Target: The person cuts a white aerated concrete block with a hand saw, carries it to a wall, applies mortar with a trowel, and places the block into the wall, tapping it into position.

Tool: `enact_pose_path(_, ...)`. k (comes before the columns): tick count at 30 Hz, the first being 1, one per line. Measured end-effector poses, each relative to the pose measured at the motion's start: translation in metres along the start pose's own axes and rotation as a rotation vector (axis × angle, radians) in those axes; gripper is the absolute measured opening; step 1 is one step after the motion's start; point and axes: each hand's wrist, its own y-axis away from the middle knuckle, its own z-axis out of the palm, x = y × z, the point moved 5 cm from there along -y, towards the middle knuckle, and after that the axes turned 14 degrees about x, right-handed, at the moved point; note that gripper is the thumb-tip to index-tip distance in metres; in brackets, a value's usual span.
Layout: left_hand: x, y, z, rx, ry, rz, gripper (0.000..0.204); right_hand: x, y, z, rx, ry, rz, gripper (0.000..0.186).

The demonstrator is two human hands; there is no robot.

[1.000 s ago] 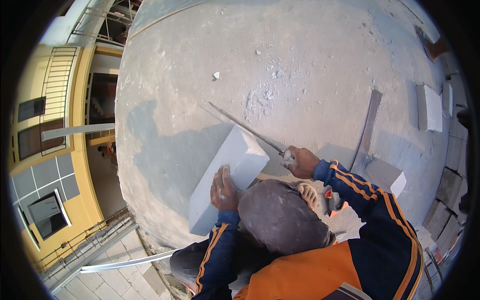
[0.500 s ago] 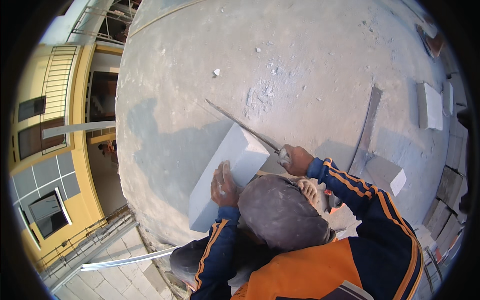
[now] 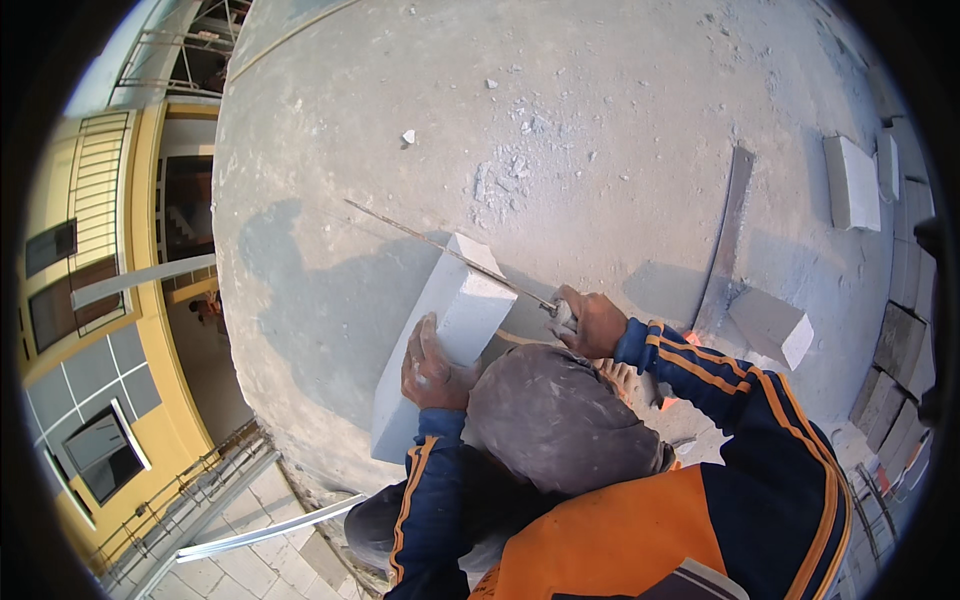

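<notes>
A pale grey lightweight concrete block (image 3: 440,300) lies slantwise on the concrete floor in front of me. My left hand (image 3: 436,370) holds it down, fingers laid over its upper face. In my right hand (image 3: 590,320) I grip the handle of a handsaw (image 3: 420,237), fingers wrapped round it. Seen nearly edge-on, its long thin blade crosses the far end of the block and sticks out past it to the left. Whether the teeth have entered the block I cannot tell.
White crumbs (image 3: 510,170) are scattered beyond the block. To the right lie a flat metal strip (image 3: 728,235) and another block (image 3: 770,328). More blocks (image 3: 852,183) stand at the far right. A yellow building (image 3: 150,340) rises past the floor's left edge.
My right hand has moved slightly left and down, and the saw blade now lies over the block's end, reaching further left. My left hand has shifted a little along the block.
</notes>
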Motion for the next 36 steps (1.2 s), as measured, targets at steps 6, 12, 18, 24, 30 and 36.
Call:
enact_pose_path(6, -0.034, -0.044, 0.002, -0.196, -0.058, -0.091, 0.088, 0.011, -0.024, 0.013, 0.147, 0.114, -0.034, 0.041)
enact_pose_path(12, -0.068, -0.072, 0.014, -0.383, -0.038, -0.092, 0.095, -0.044, -0.032, 0.0, 0.141, -0.022, -0.133, 0.041)
enact_pose_path(18, -0.067, -0.078, 0.013, -0.294, -0.09, -0.001, 0.098, -0.066, -0.041, -0.012, 0.075, -0.023, -0.089, 0.037)
enact_pose_path(24, -0.071, -0.073, 0.014, -0.386, -0.07, -0.092, 0.097, -0.024, -0.058, 0.005, 0.027, -0.001, 0.013, 0.033)
enact_pose_path(30, -0.064, -0.077, 0.01, -0.282, -0.056, -0.01, 0.094, 0.025, -0.048, 0.026, -0.022, 0.137, 0.162, 0.04)
enact_pose_path(36, -0.082, -0.082, 0.016, -0.393, -0.006, -0.086, 0.092, 0.024, -0.035, 0.031, 0.004, 0.113, 0.184, 0.043)
